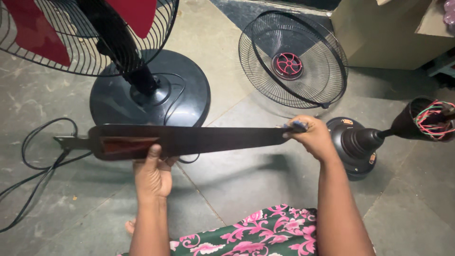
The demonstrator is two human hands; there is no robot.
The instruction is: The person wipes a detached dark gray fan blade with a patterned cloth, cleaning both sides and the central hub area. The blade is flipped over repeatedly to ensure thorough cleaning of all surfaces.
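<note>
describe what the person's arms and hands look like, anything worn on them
Both arms are bare from the bottom edge of the picture to the fingertips: no sleeves, gloves, watch or bangles show. The left hand and right hand carry no visible rings. The only clothing in view is dark green cloth with a pink flower print, low between the arms.

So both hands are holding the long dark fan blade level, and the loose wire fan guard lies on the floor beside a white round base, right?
Not quite: the head view shows the round base is black. Both hands, left and right, hold the fan blade; the wire fan guard lies nearby.
</note>
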